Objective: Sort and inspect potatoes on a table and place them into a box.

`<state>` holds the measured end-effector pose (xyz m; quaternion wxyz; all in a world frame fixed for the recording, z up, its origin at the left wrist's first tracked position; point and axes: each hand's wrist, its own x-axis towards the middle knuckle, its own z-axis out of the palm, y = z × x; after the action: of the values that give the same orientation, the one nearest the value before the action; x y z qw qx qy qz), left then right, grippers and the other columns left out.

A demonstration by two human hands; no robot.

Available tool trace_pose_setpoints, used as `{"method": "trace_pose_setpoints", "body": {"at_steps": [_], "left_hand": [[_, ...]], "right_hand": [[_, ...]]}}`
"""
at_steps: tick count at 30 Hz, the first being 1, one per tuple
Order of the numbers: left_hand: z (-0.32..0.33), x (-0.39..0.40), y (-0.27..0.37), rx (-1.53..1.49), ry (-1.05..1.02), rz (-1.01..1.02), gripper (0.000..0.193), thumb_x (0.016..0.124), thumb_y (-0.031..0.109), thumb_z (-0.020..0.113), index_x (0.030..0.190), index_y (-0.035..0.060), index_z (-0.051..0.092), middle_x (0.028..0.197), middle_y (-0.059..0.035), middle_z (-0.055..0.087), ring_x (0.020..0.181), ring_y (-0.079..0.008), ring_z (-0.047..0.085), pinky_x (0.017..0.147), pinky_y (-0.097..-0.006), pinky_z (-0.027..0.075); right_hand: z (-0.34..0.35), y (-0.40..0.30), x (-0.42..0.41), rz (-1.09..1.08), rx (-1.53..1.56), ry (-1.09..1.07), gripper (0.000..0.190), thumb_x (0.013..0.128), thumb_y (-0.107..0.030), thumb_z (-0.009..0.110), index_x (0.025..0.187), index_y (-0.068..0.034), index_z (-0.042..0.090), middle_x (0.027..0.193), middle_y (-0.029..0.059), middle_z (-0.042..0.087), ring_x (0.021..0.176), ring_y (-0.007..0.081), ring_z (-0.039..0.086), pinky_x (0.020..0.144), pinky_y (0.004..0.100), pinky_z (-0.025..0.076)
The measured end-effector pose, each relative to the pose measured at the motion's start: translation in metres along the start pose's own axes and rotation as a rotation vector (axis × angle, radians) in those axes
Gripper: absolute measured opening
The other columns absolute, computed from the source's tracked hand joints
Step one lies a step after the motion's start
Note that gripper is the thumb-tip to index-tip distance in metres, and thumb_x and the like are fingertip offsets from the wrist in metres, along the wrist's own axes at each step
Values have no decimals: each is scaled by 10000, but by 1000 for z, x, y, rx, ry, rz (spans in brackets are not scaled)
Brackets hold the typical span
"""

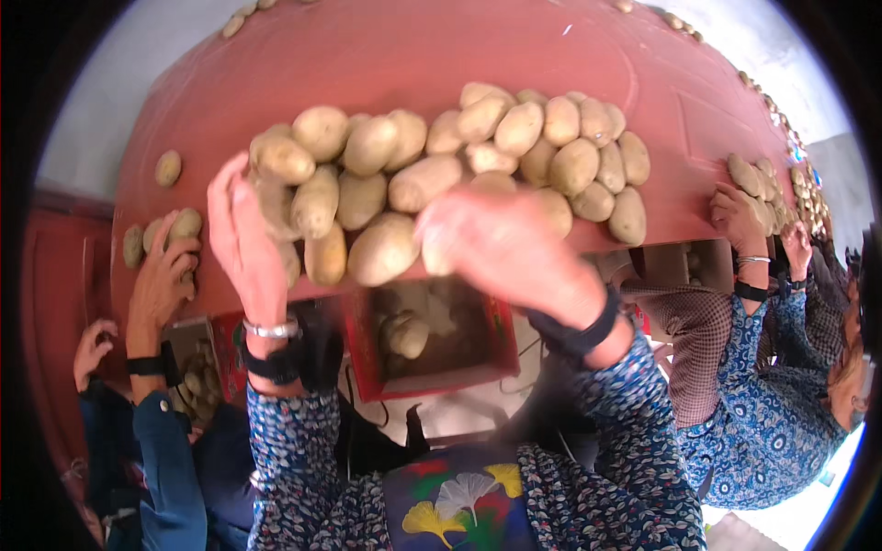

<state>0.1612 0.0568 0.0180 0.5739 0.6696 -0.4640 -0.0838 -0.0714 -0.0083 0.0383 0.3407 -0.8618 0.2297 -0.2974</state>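
Observation:
Light-brown potatoes [425, 183] lie heaped in a wide pile near the front edge of the red table [386, 62]. My left hand [244, 231] rests against the pile's left end, fingers extended and touching the potatoes there. Blurred by motion, my right hand [506, 244] is at the front of the pile, its fingers closed around a potato [437, 253] near the table edge. Below that edge is a red-rimmed box [510, 337] with a few potatoes [406, 335] inside.
At my left, another person's hand [160, 282] touches several potatoes [186, 224]; a box of potatoes [196, 379] sits beneath. A lone potato [168, 168] lies farther back. To my right, a co-worker's hand [741, 217] is at another potato pile [754, 182].

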Motion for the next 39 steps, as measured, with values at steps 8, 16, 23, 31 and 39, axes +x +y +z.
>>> {"method": "trace_pose_setpoints", "body": {"at_steps": [8,16,23,31,39], "left_hand": [[-6,-5,-42,337,-341,157,697,883,334,507,1394,-6,177,1361,-265,333,1272,-388,328,1040,-394,287],[-7,-9,-40,342,-311,60,683,886,372,495,1410,63,185,1369,-212,361,1277,-344,352,1031,-368,303],[-3,-12,-39,295,-281,8,711,837,356,539,1404,88,206,1352,-222,369,1251,-376,368,1023,-416,323],[-7,-12,-40,252,-226,15,671,849,291,529,1400,77,212,1351,-213,373,1255,-364,364,1034,-422,309],[-8,-7,-29,288,-257,-22,672,865,247,534,1406,54,185,1356,-219,367,1255,-366,361,1043,-408,295]], "right_hand": [[-63,58,-21,568,-844,373,518,757,-462,633,1028,-26,571,917,190,636,898,352,606,783,417,469],[-58,83,-27,663,-913,116,618,732,-520,626,1107,-37,538,990,247,608,992,377,570,833,444,440],[-72,71,-26,641,-536,267,617,733,-406,634,1177,2,502,991,186,623,934,313,598,847,374,454],[-38,34,-5,505,1886,153,465,832,-193,579,1227,6,435,1067,172,566,889,202,581,722,287,506],[32,-22,-14,612,1290,-422,135,899,-183,566,902,-48,573,792,41,589,552,49,489,436,179,383]]}}
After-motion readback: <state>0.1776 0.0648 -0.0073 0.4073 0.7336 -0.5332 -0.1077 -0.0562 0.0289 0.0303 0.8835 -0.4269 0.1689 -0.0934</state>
